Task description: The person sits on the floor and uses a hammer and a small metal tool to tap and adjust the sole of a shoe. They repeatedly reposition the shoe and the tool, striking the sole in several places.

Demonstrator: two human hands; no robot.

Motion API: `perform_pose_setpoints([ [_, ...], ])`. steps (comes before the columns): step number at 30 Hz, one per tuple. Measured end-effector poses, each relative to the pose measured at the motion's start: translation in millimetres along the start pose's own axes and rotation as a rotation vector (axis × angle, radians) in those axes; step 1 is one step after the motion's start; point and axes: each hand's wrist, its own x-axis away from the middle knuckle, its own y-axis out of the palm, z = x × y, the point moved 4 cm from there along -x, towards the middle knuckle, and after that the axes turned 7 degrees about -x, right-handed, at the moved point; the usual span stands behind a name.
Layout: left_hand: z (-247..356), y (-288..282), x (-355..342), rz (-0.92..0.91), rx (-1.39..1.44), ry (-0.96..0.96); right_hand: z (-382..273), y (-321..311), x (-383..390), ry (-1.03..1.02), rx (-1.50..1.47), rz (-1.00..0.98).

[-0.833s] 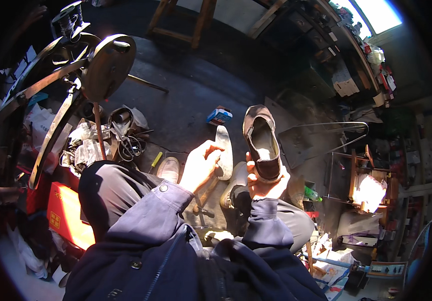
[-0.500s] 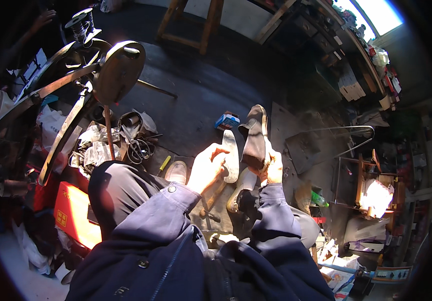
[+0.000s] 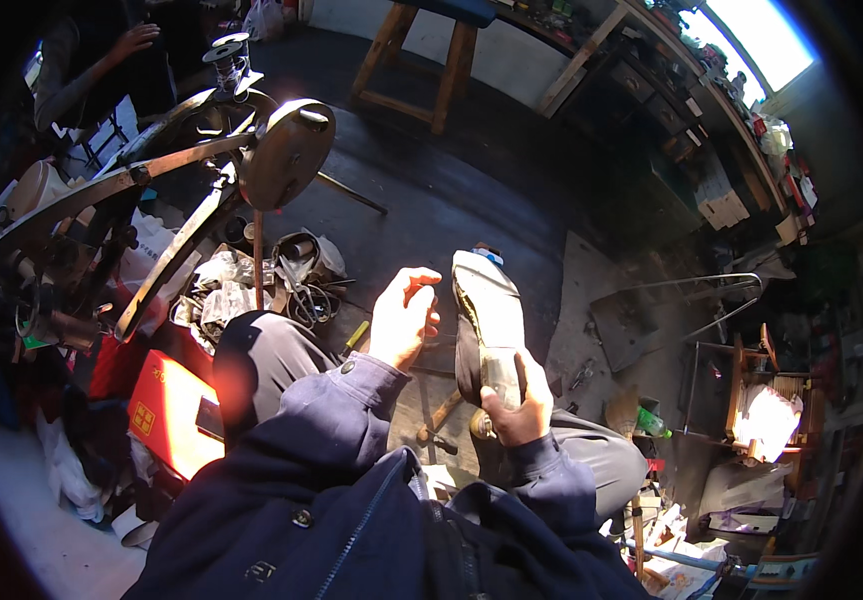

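My right hand grips a dark shoe by its heel end, thumb on the sole. The shoe is turned so its pale underside faces up in bright sun. A greyer layer covers the toe part; whether it is a separate piece I cannot tell. Just left of the shoe, apart from it, my left hand is loosely curled, with finger gaps and nothing visible in it. Below, between my knees, lies a wooden-handled tool, partly hidden.
An iron machine with a round wheel stands at left, above a heap of bags and cords. A red box lies by my left knee. A wooden stool stands ahead. Another person's hand shows at far left.
My right hand has turned the shoe over, so its sole now faces up. The pale sole piece is no longer in my left hand, which has moved slightly left. The view has shifted.
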Motion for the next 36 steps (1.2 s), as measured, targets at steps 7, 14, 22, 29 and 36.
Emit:
perform_pose_setpoints([
  [7,90,-35,45,0.043,-0.063,0.301,-15,34,41,0.052,0.109,-0.13],
  [14,72,-159,109,0.489,-0.133,0.562,3,30,18,0.166,-0.619,-0.107],
  [22,-191,-277,167,0.215,-1.108,-0.316,41,27,-8,0.223,-0.616,-0.049],
  [29,-282,-298,154,0.369,-0.893,-0.245,65,18,-20,0.25,-0.582,-0.011],
  [36,-192,-325,78,0.569,-1.036,-0.526,60,11,-30,0.189,-0.518,-0.051],
])
